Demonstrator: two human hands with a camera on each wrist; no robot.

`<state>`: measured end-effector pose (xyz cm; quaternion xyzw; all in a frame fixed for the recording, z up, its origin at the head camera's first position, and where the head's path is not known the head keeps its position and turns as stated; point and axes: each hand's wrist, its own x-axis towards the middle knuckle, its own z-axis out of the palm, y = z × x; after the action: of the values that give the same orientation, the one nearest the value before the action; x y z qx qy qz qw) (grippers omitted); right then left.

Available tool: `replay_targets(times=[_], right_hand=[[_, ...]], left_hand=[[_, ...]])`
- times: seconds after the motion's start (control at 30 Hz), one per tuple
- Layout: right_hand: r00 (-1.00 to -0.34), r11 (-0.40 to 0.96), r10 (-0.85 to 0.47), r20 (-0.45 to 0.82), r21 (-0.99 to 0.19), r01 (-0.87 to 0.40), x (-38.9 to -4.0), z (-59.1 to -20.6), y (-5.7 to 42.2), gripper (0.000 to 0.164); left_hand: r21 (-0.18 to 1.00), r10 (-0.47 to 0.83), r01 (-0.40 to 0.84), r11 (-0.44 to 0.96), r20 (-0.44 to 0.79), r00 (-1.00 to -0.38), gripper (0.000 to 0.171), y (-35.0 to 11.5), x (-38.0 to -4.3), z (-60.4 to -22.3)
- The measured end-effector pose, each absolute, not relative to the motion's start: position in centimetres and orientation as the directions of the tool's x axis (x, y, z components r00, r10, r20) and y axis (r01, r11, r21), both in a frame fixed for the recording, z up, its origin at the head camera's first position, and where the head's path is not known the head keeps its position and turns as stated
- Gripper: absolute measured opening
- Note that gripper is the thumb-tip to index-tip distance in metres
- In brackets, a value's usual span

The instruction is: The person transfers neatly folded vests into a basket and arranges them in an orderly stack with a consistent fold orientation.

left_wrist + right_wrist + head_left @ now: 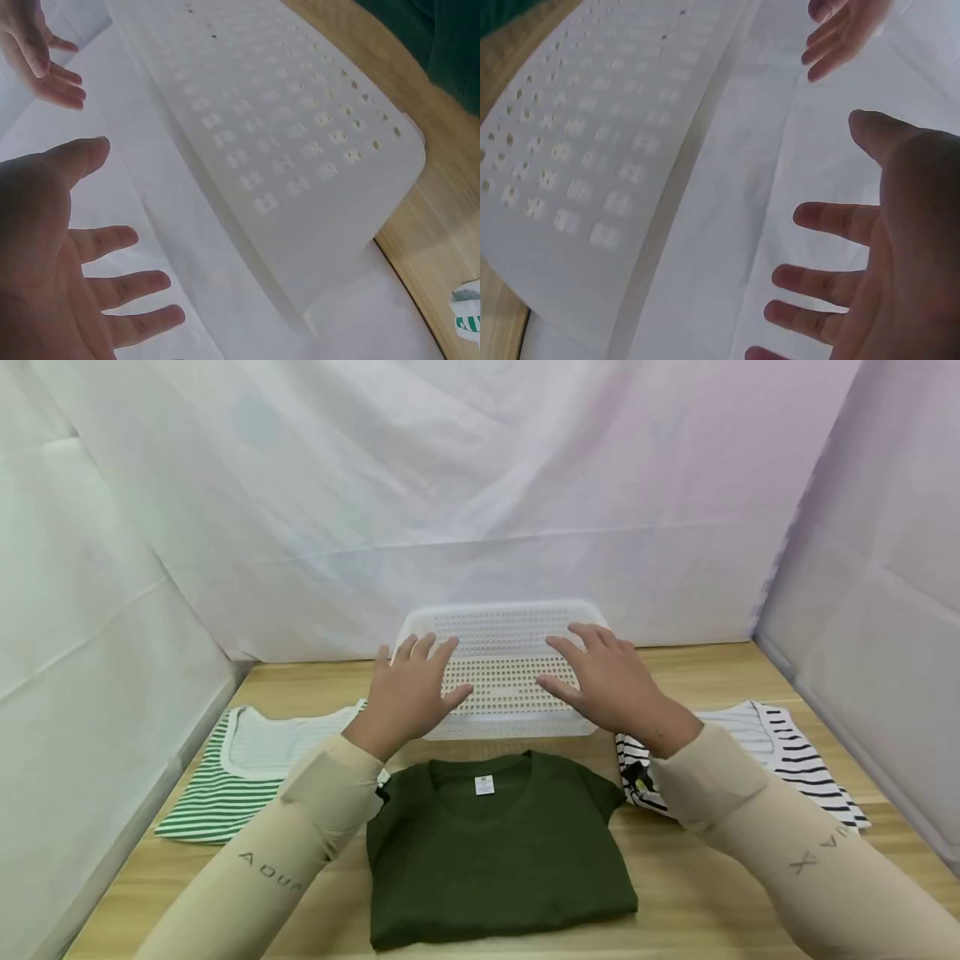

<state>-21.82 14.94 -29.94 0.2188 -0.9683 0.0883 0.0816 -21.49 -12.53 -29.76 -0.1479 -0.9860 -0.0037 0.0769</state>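
A white perforated plastic basket [510, 727] stands at the back of the wooden table. Above its left side my left hand [408, 689] hovers with fingers spread, holding nothing. My right hand [607, 681] is over the basket's right side, its fingers likewise apart and without anything in them. Both wrist views show a gap between each hand and the basket wall [300, 202]. In front of the basket lies a folded dark green T-shirt [502, 860], neck toward the basket.
A folded green-and-white striped shirt [225, 802] lies left, partly behind the left sleeve. On the right is a black-and-white striped shirt [806, 768], partly covered by the right forearm. White cloth [480, 485] hangs behind the wooden table [697, 893] and along both sides.
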Motion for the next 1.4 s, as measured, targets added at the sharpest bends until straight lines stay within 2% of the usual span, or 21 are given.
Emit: replay_targets(times=[0.07,0.17,0.27,0.33,0.43,0.57,0.73,0.83,0.97,1.13,1.4], right_hand=[[-0.841,0.849,-0.457,0.288,-0.14,-0.51,-20.7,-30.2,14.9,0.06],[-0.732,0.762,-0.541,0.415,-0.128,-0.635,-18.5,-30.9,14.7,0.044],[-0.629,0.666,-0.629,0.457,-0.102,-0.739,-16.1,-32.0,14.6,0.034],[-0.597,0.626,-0.677,0.431,-0.09,-0.775,-14.8,-32.9,14.7,0.032],[-0.588,0.597,-0.725,0.36,-0.097,-0.796,-13.6,-34.3,14.9,0.033],[-0.637,0.628,-0.722,0.272,-0.131,-0.767,-13.6,-36.0,15.3,0.034],[-0.736,0.718,-0.655,0.171,-0.161,-0.677,-14.3,-37.8,15.9,0.04],[-0.771,0.753,-0.625,0.123,-0.167,-0.636,-14.6,-38.6,16.4,0.048],[-0.785,0.768,-0.61,0.103,-0.167,-0.619,-15.1,-38.9,17.0,0.06],[-0.797,0.778,-0.598,0.081,-0.181,-0.602,-15.5,-38.9,17.3,0.072],[-0.805,0.765,-0.592,0.037,-0.29,-0.575,-15.8,-39.2,16.9,0.071]], left_hand=[[-0.028,0.342,0.346,0.938,0.242,-0.908,0.067,-12.5,-20.5,-29.9],[-0.056,0.429,0.441,0.896,0.374,-0.823,0.054,-12.4,-18.7,-30.3],[-0.023,0.53,0.585,0.811,0.452,-0.717,0.038,-12.5,-16.9,-30.9],[0.037,0.608,0.692,0.721,0.446,-0.657,0.026,-12.6,-15.9,-31.5],[0.182,0.717,0.787,0.59,0.33,-0.614,0.018,-13.0,-14.7,-32.5],[0.272,0.754,0.761,0.589,0.155,-0.638,0.023,-13.6,-14.2,-34.2],[0.28,0.73,0.711,0.645,0.051,-0.682,0.031,-14.5,-14.4,-35.9],[0.3,0.684,0.649,0.699,-0.016,-0.729,0.037,-15.2,-14.4,-36.4],[0.277,0.604,0.564,0.778,-0.082,-0.793,0.047,-15.9,-14.6,-36.4],[0.156,0.543,0.525,0.837,-0.114,-0.832,0.061,-16.3,-14.7,-35.6],[0.134,0.461,0.443,0.887,-0.167,-0.872,0.077,-16.9,-14.7,-36.0]])
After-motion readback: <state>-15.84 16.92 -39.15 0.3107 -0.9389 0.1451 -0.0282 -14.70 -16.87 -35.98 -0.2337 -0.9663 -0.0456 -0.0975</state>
